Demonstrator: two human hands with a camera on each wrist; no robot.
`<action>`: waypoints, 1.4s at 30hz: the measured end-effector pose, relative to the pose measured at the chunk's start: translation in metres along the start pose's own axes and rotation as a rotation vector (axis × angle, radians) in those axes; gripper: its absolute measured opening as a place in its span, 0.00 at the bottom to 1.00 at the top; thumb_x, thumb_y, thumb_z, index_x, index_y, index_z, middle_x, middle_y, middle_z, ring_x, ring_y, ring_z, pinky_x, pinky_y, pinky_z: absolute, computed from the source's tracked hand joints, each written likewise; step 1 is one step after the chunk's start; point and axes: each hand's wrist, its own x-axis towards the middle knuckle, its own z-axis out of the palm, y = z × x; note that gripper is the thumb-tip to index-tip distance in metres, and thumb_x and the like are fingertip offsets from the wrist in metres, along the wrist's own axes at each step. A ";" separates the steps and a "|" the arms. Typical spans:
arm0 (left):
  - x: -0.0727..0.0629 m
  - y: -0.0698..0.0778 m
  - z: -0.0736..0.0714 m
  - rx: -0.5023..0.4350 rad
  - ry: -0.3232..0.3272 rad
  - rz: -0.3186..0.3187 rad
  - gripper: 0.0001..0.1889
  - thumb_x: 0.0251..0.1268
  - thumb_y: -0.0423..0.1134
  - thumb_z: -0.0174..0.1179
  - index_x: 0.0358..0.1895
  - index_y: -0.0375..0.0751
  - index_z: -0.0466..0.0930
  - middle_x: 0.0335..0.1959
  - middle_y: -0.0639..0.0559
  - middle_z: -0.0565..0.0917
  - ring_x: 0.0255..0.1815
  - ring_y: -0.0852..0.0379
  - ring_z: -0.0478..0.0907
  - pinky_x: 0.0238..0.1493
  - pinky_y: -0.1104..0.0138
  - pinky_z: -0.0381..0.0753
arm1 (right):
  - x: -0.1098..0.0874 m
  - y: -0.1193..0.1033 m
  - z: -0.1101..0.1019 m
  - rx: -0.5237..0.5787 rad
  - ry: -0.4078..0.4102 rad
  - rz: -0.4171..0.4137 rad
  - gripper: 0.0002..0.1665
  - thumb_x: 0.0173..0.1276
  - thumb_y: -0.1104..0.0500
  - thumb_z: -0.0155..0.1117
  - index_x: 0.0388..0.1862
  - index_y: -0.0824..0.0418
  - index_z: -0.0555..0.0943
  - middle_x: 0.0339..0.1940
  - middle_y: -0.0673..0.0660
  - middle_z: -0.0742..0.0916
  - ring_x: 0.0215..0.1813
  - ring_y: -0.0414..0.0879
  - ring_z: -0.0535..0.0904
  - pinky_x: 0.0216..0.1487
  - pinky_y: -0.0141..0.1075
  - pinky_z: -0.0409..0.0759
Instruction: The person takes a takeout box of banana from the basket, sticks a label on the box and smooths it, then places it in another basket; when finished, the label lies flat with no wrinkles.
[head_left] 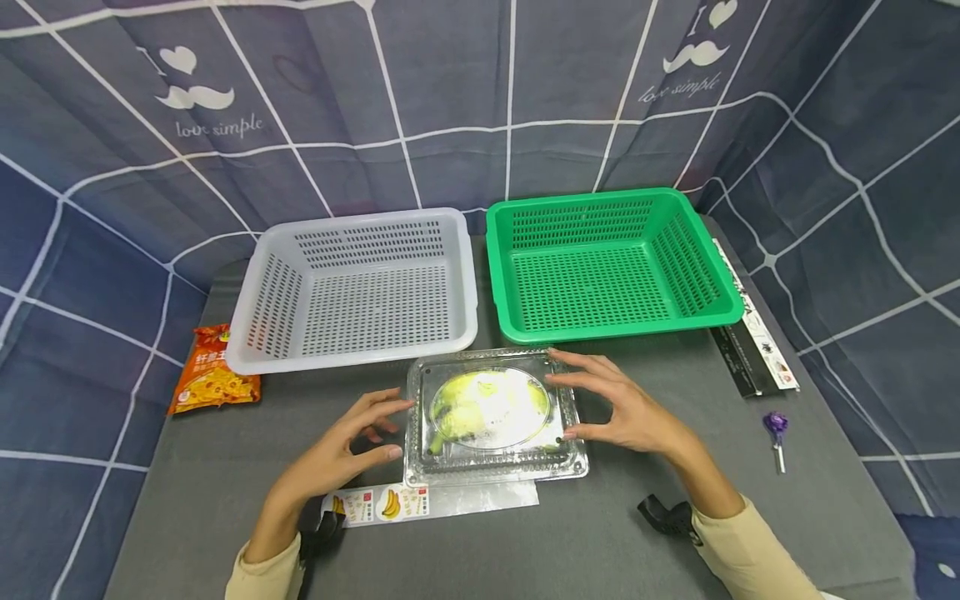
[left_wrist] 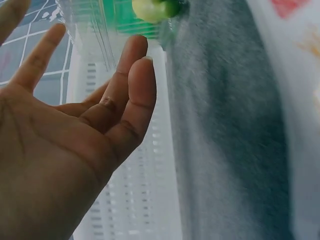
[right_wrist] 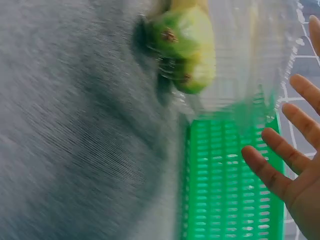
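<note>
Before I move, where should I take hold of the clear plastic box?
Probably by the left and right edges of the clear plastic box, one hand from each side: it is broad and straight-sided, and the left hand and right hand flank it.

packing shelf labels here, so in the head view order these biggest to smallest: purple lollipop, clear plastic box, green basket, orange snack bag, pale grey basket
1. Green basket and pale grey basket: too alike to rank
2. Clear plastic box
3. Orange snack bag
4. Purple lollipop
</note>
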 end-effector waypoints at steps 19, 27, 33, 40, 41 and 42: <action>0.021 0.011 0.018 -0.067 -0.025 -0.054 0.26 0.62 0.43 0.68 0.63 0.55 0.71 0.76 0.37 0.54 0.36 0.60 0.77 0.42 0.66 0.81 | -0.022 0.055 -0.096 -0.149 0.473 0.343 0.42 0.56 0.61 0.76 0.70 0.57 0.71 0.73 0.65 0.69 0.74 0.66 0.57 0.68 0.67 0.51; 0.023 0.007 0.025 -0.196 -0.018 -0.041 0.28 0.60 0.37 0.68 0.63 0.48 0.70 0.73 0.38 0.60 0.28 0.59 0.79 0.39 0.67 0.81 | -0.023 0.081 -0.112 -0.214 0.440 0.476 0.47 0.57 0.51 0.75 0.74 0.57 0.66 0.76 0.68 0.62 0.76 0.68 0.51 0.67 0.69 0.48; 0.023 0.005 0.025 -0.239 -0.041 -0.049 0.31 0.61 0.37 0.68 0.68 0.50 0.67 0.69 0.42 0.65 0.24 0.63 0.77 0.31 0.67 0.80 | -0.017 0.087 -0.113 -0.312 0.417 0.535 0.54 0.53 0.44 0.77 0.75 0.56 0.64 0.78 0.68 0.58 0.78 0.70 0.47 0.70 0.70 0.43; 0.022 0.004 0.026 -0.266 -0.084 -0.029 0.40 0.61 0.36 0.68 0.75 0.51 0.57 0.69 0.42 0.62 0.22 0.65 0.75 0.23 0.67 0.79 | -0.009 0.088 -0.111 -0.360 0.361 0.585 0.59 0.54 0.37 0.74 0.78 0.54 0.57 0.80 0.68 0.52 0.80 0.67 0.39 0.71 0.69 0.36; 0.022 0.004 0.026 -0.277 -0.087 -0.032 0.41 0.61 0.36 0.68 0.75 0.51 0.56 0.73 0.42 0.59 0.22 0.65 0.75 0.24 0.67 0.79 | -0.008 0.088 -0.111 -0.364 0.355 0.587 0.59 0.54 0.36 0.74 0.79 0.54 0.57 0.80 0.69 0.51 0.80 0.67 0.39 0.71 0.70 0.37; 0.021 0.005 0.027 -0.288 -0.089 -0.035 0.41 0.62 0.35 0.67 0.75 0.51 0.55 0.74 0.42 0.57 0.22 0.65 0.76 0.24 0.67 0.80 | -0.007 0.088 -0.112 -0.367 0.347 0.591 0.60 0.54 0.36 0.74 0.79 0.54 0.57 0.80 0.69 0.51 0.80 0.67 0.39 0.71 0.70 0.37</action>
